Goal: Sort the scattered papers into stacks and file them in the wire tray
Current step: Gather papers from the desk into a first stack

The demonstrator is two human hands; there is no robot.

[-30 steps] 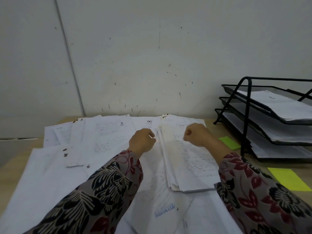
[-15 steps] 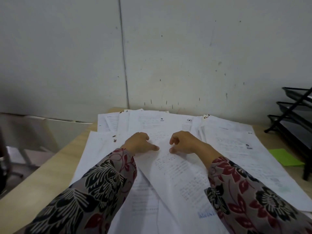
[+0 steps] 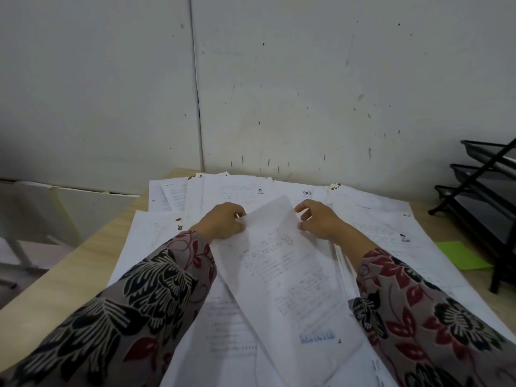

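Wooden desk [image 3: 69,275], left: pale, smooth-grained surface. Scattered papers [image 3: 234,191] overlap across it, thin white printed sheets, several with brown-stained corners. Left hand [image 3: 220,222]: fingers curled, gripping the left edge of a lifted sheet [image 3: 279,261]. The sheet stands tilted above the spread, is thin enough to pass light, and bears a blue stamp near its lower end. Right hand [image 3: 321,223]: fingers curled narrow at the sheet's right edge; a firm pinch cannot be confirmed. Recommendation: hold both edges level to avoid creasing, and verify that no second sheet clings beneath before laying it on its stack. Green sticky note [image 3: 458,254] lies flat at right. Wire tray [image 3: 488,174], black and tiered, stands well apart at far right, partly out of view.
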